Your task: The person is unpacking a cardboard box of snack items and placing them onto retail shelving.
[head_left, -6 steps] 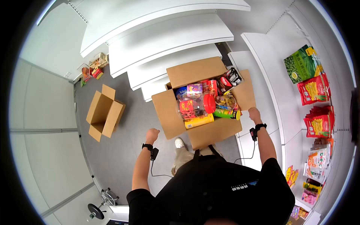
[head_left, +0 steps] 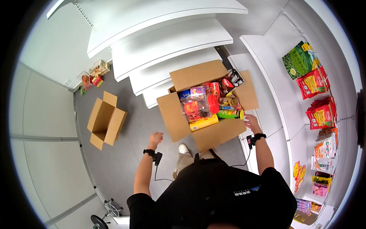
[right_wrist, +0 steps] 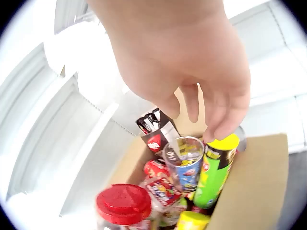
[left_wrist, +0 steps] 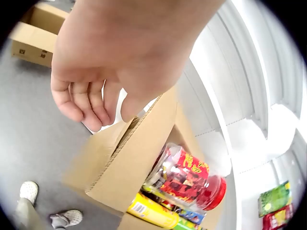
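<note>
Our right hand, fingers relaxed, hangs at the green tube in the box; our left hand hovers loosely curled, empty.

The left hand hangs in the air with its fingers loosely curled and nothing in them, just above the upright flap of an open cardboard box. Inside the box lie a clear jar with a red lid and a yellow canister below it. A second box and two pale shoes are on the grey floor; white shelves rise at the right.
</note>
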Demonstrator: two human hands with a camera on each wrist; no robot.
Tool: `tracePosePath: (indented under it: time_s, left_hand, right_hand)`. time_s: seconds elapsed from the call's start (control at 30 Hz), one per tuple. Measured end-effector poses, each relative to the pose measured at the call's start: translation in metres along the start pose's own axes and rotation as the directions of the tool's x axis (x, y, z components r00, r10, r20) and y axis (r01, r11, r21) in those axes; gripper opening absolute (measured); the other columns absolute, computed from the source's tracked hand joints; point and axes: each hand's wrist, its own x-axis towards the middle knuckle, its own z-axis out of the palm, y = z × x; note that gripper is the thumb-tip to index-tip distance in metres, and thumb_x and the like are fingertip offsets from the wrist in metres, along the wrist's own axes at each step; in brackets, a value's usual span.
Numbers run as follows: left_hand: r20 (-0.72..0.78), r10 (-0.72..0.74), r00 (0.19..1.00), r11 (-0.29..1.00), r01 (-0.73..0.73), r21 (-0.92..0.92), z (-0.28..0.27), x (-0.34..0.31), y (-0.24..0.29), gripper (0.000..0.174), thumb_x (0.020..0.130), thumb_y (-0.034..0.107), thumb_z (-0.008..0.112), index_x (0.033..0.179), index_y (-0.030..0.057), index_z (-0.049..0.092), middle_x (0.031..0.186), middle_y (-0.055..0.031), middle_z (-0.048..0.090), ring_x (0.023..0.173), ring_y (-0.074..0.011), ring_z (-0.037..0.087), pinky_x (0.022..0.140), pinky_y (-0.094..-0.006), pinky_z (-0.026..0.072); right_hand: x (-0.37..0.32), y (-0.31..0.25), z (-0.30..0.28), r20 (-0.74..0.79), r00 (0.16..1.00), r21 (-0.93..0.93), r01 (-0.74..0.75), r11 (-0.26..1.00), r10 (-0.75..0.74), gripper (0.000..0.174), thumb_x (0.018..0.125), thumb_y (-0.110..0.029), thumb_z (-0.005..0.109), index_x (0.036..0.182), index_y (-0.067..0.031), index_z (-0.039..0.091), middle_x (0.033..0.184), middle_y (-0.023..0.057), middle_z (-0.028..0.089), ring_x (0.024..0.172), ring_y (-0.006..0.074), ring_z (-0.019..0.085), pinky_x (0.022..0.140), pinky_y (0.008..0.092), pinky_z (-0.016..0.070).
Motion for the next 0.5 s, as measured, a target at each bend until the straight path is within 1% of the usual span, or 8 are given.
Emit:
tracePosePath:
  time_s: [0.03,0.07,0.1,0.17,0.27,0.37,0.4,0.5]
  left_hand:
    - [0.027,-0.010,1.000,0.998,0.012,-0.068,0.000,-0.003,0.009,0.025,0.079,0.029,0.064,0.085,0.0052,0.066,0.078,-0.0040,0.064,0.072,-0.0138,0.063,0.064,-0.0289,0.0477]
    - [0.053,-0.042,0.998,0.991,0.049,-0.126,-0.007,-0.017,0.009,0.024,0.079,0.028,0.064,0.086,0.0058,0.066,0.077,-0.0024,0.063,0.071,-0.0124,0.062,0.064,-0.0265,0.0469]
    - [0.070,-0.020,0.997,0.983,0.033,-0.181,-0.011,-0.021,0.010,0.023,0.080,0.028,0.064,0.089,0.0070,0.065,0.077,-0.0015,0.062,0.072,-0.0124,0.061,0.064,-0.0263,0.0465]
    - [0.105,0.024,0.994,0.958,0.007,-0.288,-0.017,-0.031,0.013,0.022,0.082,0.028,0.063,0.093,0.0093,0.065,0.077,0.0005,0.061,0.072,-0.0124,0.060,0.064,-0.0259,0.0457]
    - [0.212,0.103,0.972,0.861,0.019,-0.508,-0.029,-0.041,0.009,0.020,0.086,0.027,0.061,0.095,0.0101,0.065,0.079,0.0011,0.060,0.073,-0.0120,0.058,0.065,-0.0272,0.0461]
    - [0.269,0.091,0.959,0.806,0.088,-0.586,-0.033,-0.046,0.005,0.019,0.089,0.027,0.058,0.095,0.0103,0.065,0.079,0.0015,0.061,0.072,-0.0117,0.057,0.066,-0.0278,0.0464]
    - [0.268,0.082,0.960,0.806,0.094,-0.584,-0.033,-0.050,0.004,0.020,0.090,0.027,0.057,0.096,0.0101,0.064,0.080,0.0014,0.061,0.073,-0.0120,0.058,0.068,-0.0286,0.0470]
    - [0.294,0.051,0.954,0.794,0.140,-0.592,-0.029,-0.056,0.000,0.017,0.091,0.025,0.057,0.094,0.0093,0.064,0.080,0.0021,0.062,0.073,-0.0121,0.058,0.069,-0.0283,0.0469]
  right_hand:
    - [-0.012,-0.002,0.005,0.032,0.999,0.207,-0.020,0.978,0.014,0.031,0.087,-0.027,0.060,0.109,-0.0051,0.061,0.105,0.0095,0.061,0.088,0.0244,0.060,0.079,0.0364,0.0511]
    - [-0.030,0.003,0.012,0.079,0.996,0.402,-0.063,0.913,0.035,0.031,0.087,-0.027,0.062,0.107,-0.0041,0.062,0.101,0.0103,0.062,0.090,0.0234,0.059,0.081,0.0357,0.0503]
    - [-0.036,0.007,0.016,0.133,0.991,0.532,-0.076,0.843,0.005,0.031,0.087,-0.026,0.061,0.108,-0.0037,0.061,0.102,0.0104,0.062,0.091,0.0230,0.059,0.082,0.0348,0.0503]
    - [-0.050,0.013,0.020,0.224,0.972,0.751,-0.121,0.649,-0.078,0.031,0.088,-0.025,0.061,0.110,-0.0028,0.060,0.104,0.0107,0.062,0.093,0.0222,0.058,0.082,0.0328,0.0502]
    - [-0.075,0.026,0.031,0.249,0.957,0.819,-0.126,0.560,-0.148,0.028,0.088,-0.020,0.060,0.109,-0.0011,0.060,0.104,0.0100,0.062,0.091,0.0216,0.058,0.080,0.0309,0.0503]
    - [-0.093,0.045,0.038,0.230,0.961,0.818,-0.107,0.565,-0.151,0.028,0.089,-0.019,0.059,0.110,0.0000,0.060,0.107,0.0097,0.062,0.092,0.0218,0.058,0.081,0.0301,0.0498]
    - [-0.099,0.052,0.040,0.215,0.964,0.846,-0.104,0.523,-0.155,0.029,0.089,-0.019,0.058,0.110,0.0000,0.061,0.107,0.0094,0.063,0.092,0.0213,0.059,0.081,0.0315,0.0497]
    - [-0.119,0.074,0.039,0.145,0.989,0.910,-0.121,0.396,-0.032,0.029,0.089,-0.020,0.058,0.111,-0.0012,0.061,0.107,0.0096,0.063,0.091,0.0210,0.059,0.080,0.0333,0.0496]
